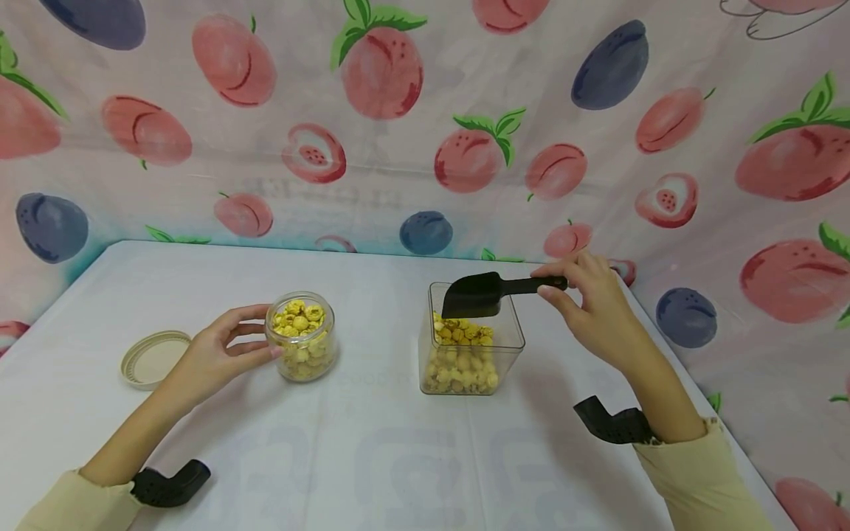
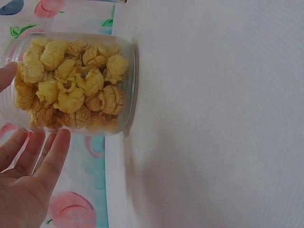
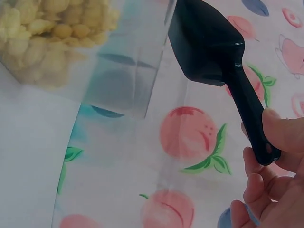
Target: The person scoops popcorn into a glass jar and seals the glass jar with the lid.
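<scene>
My left hand (image 1: pixel 215 354) holds a round clear jar (image 1: pixel 325 358) from its left side, thumb on the near side and fingers toward the back. Yellow popcorn (image 2: pixel 71 85) fills the jar nearly to its neck. My right hand (image 1: pixel 600 313) pinches the end of a black scoop's handle (image 3: pixel 249 109) between thumb and fingers. The scoop's blade (image 1: pixel 473 295) points left over the open top of a clear square container (image 1: pixel 508 358). More popcorn (image 1: pixel 461 369) lies in that container, leaving its upper part bare.
A round cream-coloured lid (image 1: pixel 151 360) lies left of the jar, partly behind my left hand. Everything stands on a white-covered table (image 1: pixel 372 450). A fruit-print cloth (image 1: pixel 392 147) hangs behind and to the right. Black curved pieces (image 1: pixel 171 483) are worn at both wrists.
</scene>
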`<state>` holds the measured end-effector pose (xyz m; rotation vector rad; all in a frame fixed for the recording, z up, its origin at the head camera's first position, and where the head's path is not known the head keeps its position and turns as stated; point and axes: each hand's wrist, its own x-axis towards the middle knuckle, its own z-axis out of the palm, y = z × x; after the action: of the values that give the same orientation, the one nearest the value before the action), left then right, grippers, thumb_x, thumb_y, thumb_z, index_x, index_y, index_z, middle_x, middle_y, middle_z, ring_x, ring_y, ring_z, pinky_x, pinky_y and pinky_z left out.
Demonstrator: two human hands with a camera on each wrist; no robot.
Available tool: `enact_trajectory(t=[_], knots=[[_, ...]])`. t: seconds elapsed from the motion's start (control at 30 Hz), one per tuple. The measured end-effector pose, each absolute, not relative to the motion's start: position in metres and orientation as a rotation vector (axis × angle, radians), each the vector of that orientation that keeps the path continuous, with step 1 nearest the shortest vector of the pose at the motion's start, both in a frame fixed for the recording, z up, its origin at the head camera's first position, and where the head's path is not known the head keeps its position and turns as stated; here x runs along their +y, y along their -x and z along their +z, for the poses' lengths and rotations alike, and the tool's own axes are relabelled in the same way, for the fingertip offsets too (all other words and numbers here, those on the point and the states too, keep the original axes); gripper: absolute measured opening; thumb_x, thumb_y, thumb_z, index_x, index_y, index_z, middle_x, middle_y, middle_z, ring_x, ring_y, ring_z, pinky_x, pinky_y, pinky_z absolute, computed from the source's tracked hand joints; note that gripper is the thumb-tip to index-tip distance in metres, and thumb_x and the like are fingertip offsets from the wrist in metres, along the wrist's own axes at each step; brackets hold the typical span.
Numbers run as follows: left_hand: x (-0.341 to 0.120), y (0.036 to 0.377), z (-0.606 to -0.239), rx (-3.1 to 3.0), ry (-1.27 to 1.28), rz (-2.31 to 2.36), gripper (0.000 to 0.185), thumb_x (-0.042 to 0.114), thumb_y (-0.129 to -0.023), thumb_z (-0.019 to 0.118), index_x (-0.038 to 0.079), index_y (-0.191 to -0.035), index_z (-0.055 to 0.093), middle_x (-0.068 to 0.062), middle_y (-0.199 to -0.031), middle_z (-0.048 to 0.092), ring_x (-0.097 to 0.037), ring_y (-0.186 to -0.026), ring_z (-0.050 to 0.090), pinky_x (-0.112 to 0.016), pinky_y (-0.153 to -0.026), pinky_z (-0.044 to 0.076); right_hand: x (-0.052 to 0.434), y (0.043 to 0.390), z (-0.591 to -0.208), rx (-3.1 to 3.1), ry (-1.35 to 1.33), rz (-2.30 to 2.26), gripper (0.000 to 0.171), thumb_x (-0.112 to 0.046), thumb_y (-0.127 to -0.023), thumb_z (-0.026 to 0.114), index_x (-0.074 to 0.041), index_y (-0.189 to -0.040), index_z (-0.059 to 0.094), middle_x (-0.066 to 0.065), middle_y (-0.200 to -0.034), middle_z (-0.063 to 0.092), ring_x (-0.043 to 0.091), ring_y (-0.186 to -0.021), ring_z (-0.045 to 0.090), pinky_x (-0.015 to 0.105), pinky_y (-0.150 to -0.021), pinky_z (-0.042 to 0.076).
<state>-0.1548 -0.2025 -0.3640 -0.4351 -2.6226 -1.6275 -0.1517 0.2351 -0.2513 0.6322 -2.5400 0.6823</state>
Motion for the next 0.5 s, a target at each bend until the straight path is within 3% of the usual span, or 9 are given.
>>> enact_trajectory(t=[0.5], knots=[[-0.203,0.154,-0.365,-2.628,0.427,-1.635,0.059,0.018,-0.085,0.069,0.005,-0.136,0.041,-0.012,-0.133,0.043,0.010,-0.098,0.054,-0.009,-0.080,0.050,0.234,0.157,-0.266,-2.544,-0.604,0.703,0.022,-0.004,-0.081,0.069,-0.003,-0.104,0.065,0.011,-0.091,0.061,0.024,-0.083,0.045,0.035,-0.074,0.030]])
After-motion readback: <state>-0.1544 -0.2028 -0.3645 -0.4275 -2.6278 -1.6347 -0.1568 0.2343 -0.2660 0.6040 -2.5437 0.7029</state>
